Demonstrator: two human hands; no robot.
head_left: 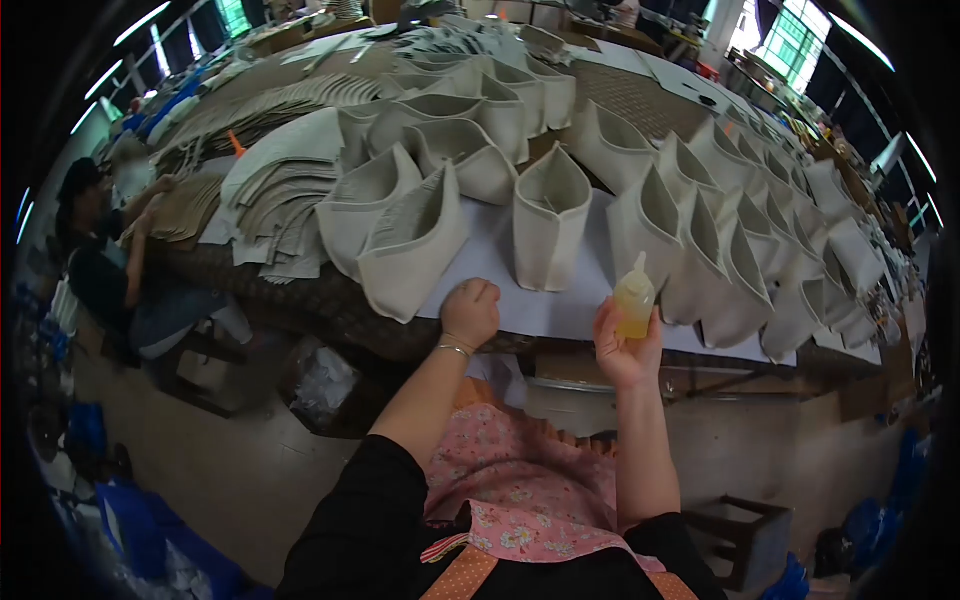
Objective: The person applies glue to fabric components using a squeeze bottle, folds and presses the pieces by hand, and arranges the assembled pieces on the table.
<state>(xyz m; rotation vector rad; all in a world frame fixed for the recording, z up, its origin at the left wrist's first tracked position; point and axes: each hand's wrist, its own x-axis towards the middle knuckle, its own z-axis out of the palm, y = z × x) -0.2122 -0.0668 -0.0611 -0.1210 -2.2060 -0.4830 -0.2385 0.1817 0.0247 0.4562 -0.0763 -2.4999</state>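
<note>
A clear squeeze bottle (635, 302) with yellow liquid and a pointed nozzle stands upright in my right hand (628, 352), fingers wrapped around its lower part. My left hand (471, 312) rests at the table's front edge with its fingers curled in; whatever may be inside them is hidden. Just beyond, between the hands, a pale felt-like pouch (552, 220) stands open-topped on white paper (490, 255). To the left of my left hand another pale pouch (412, 245) leans with its opening up.
Many similar pouches (725, 240) crowd the table's right side. Stacked cut pieces (285, 190) lie at the left. A person (105, 240) sits at the left end, hands on brown pieces. Below are a box with plastic (325, 385) and a stool (740, 540).
</note>
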